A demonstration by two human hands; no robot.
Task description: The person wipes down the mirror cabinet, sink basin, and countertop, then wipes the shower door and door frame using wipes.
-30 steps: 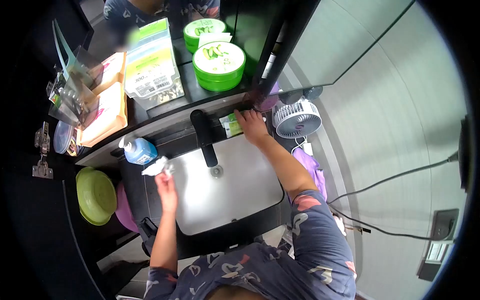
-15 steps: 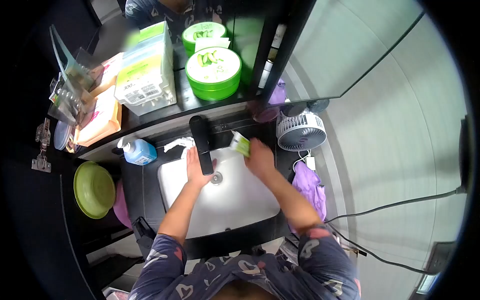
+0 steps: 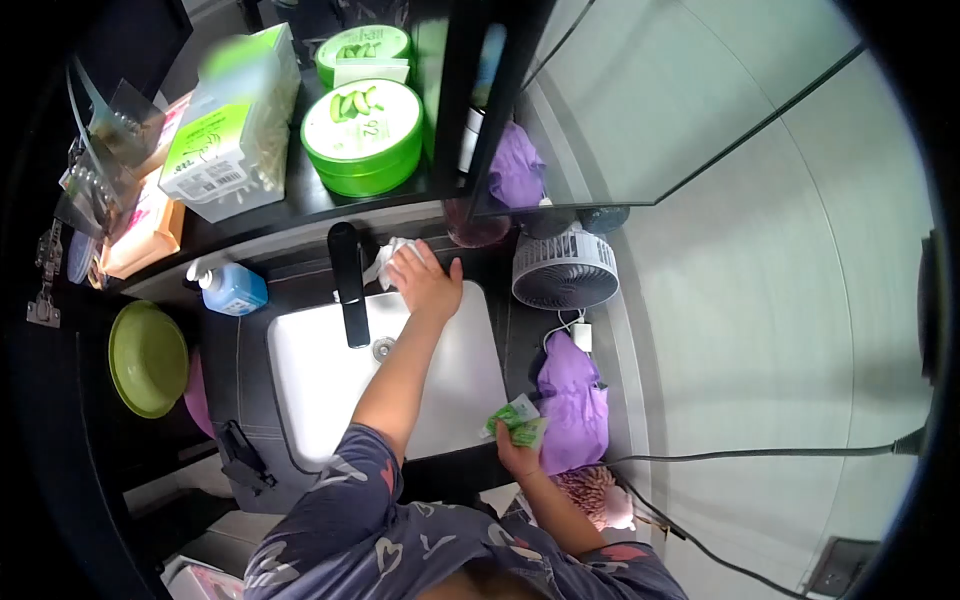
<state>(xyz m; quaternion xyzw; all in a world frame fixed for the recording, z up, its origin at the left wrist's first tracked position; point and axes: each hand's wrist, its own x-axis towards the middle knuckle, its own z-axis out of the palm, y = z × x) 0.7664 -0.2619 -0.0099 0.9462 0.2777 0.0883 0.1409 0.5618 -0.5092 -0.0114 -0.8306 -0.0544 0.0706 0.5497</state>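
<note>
My left hand (image 3: pixel 430 288) reaches over the back rim of the white sink (image 3: pixel 460 400), right of the black faucet (image 3: pixel 347 285). Its fingers are spread and press a crumpled white tissue (image 3: pixel 392 265) against the dark counter behind the basin. Down at the sink's front right corner, my right hand (image 3: pixel 517 457) is closed around a crinkled green-and-white soft packet (image 3: pixel 515 418). That packet is beside a purple cloth bag (image 3: pixel 573 405).
A blue pump bottle (image 3: pixel 235 290) stands left of the faucet. On the right is a grey fan (image 3: pixel 566 272) with a white cable. The shelf above holds a green round tub (image 3: pixel 362 140) and a box of cotton swabs (image 3: pixel 225 150). A green basin (image 3: pixel 148 358) is at left.
My left hand and the tissue have moved from the faucet's left side to its right. My right hand has drawn back from the rear counter to the sink's front right corner, carrying the packet.
</note>
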